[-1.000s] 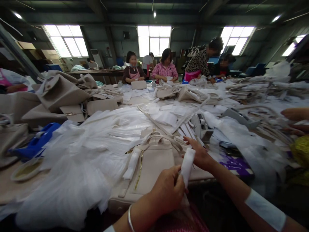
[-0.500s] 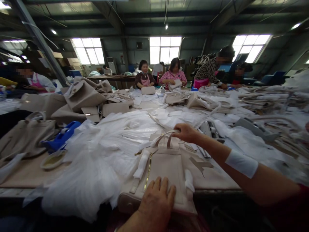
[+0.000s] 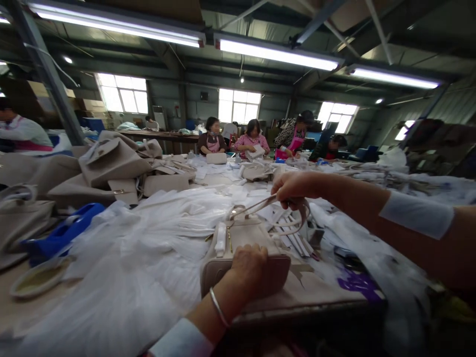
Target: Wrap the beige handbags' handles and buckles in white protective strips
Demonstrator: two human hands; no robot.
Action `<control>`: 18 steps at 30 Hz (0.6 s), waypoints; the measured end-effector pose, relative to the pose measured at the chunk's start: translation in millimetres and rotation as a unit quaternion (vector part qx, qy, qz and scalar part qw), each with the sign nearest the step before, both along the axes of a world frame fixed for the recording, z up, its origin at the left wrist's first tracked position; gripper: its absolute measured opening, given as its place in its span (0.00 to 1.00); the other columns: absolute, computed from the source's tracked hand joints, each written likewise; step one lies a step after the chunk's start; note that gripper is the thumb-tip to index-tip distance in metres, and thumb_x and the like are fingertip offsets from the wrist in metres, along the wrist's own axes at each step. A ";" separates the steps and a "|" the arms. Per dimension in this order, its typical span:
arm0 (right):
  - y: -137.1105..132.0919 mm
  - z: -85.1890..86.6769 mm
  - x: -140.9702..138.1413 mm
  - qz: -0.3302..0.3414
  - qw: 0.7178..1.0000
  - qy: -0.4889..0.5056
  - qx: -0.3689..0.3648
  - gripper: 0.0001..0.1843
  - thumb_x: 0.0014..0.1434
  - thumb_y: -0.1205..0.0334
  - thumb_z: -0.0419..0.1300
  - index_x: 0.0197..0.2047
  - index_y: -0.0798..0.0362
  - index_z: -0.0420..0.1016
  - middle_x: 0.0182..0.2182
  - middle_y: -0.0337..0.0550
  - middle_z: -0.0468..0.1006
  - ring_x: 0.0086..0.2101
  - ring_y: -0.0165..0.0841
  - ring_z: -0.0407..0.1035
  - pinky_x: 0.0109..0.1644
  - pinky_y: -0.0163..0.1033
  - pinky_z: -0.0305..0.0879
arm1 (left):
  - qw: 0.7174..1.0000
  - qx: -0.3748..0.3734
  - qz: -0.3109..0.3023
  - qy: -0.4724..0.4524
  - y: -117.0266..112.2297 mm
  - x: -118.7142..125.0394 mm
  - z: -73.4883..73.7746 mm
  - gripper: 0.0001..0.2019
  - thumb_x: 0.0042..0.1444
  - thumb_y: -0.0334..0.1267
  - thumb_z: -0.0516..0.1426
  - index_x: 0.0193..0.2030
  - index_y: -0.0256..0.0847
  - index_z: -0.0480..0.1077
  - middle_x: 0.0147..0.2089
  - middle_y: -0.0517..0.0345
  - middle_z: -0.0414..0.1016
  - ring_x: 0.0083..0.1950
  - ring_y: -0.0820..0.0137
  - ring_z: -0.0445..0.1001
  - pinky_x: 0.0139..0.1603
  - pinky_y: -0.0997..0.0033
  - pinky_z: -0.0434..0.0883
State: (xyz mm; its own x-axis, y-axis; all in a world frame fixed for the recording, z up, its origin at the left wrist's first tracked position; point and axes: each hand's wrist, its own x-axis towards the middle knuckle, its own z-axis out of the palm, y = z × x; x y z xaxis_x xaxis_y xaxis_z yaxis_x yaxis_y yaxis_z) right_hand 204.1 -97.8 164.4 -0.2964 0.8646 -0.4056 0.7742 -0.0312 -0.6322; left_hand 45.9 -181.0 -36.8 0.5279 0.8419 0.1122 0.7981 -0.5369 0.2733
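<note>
A beige handbag (image 3: 241, 238) lies at the near edge of the long table (image 3: 320, 297), its base turned toward me. My left hand (image 3: 249, 265) grips the bag's bottom edge with fingers curled over it. My right hand (image 3: 292, 188) is raised above the bag with its fingers closed round the bag's handles (image 3: 260, 206), pulling them up. White wrapping covers a strap on the bag's front (image 3: 221, 238).
Heaps of white tissue and foam wrap (image 3: 148, 233) spread left of the bag. More beige bags (image 3: 111, 158) pile at the far left, with a blue object (image 3: 61, 233) and a shallow dish (image 3: 35, 277). Several people (image 3: 253, 141) work at the far end.
My left hand went from lying flat on the bag to gripping its base. My right hand lifted the handles, and the bag tipped up. The camera tilted upward.
</note>
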 end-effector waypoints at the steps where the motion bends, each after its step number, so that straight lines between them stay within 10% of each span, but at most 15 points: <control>1: -6.4 6.4 4.2 -0.005 1.000 -0.012 0.000 0.03 0.45 0.73 0.59 0.25 0.58 0.72 0.18 0.43 0.76 0.17 0.30 0.68 0.20 0.31 0.65 | 1.000 0.001 0.000 -0.003 6.7 -0.4 -0.1 0.12 0.56 0.40 0.57 0.45 0.37 0.72 0.41 0.44 0.76 0.43 0.54 0.76 0.45 0.55 0.69; 7: -53.7 31.7 35.1 -0.005 0.998 0.066 -0.004 0.08 0.47 0.64 0.67 0.31 0.56 0.73 0.21 0.42 0.78 0.17 0.30 0.68 0.18 0.31 0.65 | 0.999 0.015 -0.019 -0.021 19.9 -8.0 -0.7 0.16 0.48 0.32 0.59 0.46 0.36 0.73 0.42 0.44 0.78 0.44 0.53 0.76 0.47 0.54 0.70; 12: -109.9 -17.0 38.4 -0.004 0.985 0.169 -0.028 0.32 0.48 0.58 0.70 0.57 0.53 0.73 0.27 0.40 0.80 0.16 0.26 0.67 0.18 0.30 0.62 | 0.962 -0.031 -0.066 -0.263 -2.4 -20.5 6.0 0.19 0.50 0.32 0.58 0.50 0.36 0.73 0.55 0.41 0.75 0.58 0.51 0.70 0.62 0.51 0.64; 14: -133.1 -54.0 30.8 -0.015 0.980 0.192 -0.042 0.28 0.49 0.59 0.68 0.55 0.52 0.75 0.25 0.37 0.77 0.17 0.27 0.66 0.19 0.30 0.62 | 0.864 -0.187 -0.089 -0.459 -19.0 -28.1 10.7 0.21 0.52 0.34 0.57 0.54 0.36 0.72 0.56 0.41 0.75 0.59 0.52 0.71 0.62 0.52 0.65; 18: -170.8 -121.1 10.6 0.026 0.983 0.175 0.057 0.12 0.50 0.66 0.63 0.39 0.51 0.83 0.26 0.38 0.77 0.25 0.31 0.69 0.27 0.31 0.63 | 0.573 -0.473 -0.125 -0.658 -57.0 -38.4 11.8 0.24 0.54 0.39 0.60 0.57 0.36 0.71 0.54 0.42 0.77 0.54 0.54 0.76 0.55 0.53 0.72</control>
